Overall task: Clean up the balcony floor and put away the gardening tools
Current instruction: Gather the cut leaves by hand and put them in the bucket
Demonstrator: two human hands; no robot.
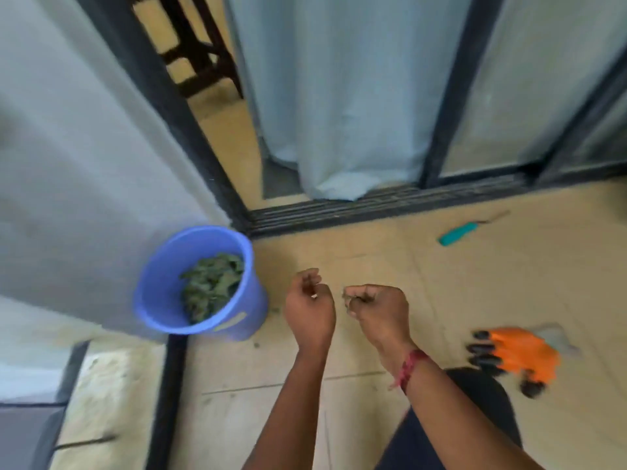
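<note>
Left hand (310, 305) and right hand (376, 310) curled over balcony floor (475, 273); contents indiscernible.
Blue bucket (252, 310) of leaves (212, 286) at left wall corner; orange gloves (519, 357) right.

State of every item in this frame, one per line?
Blue bucket: upright, partly filled with green leaves.
Teal-handled tool: lying on floor.
Orange gloves: lying on floor.
Sliding door: open.
Left hand: fingers curled, nothing seen held.
Right hand: fingers curled, contents unclear.
</note>
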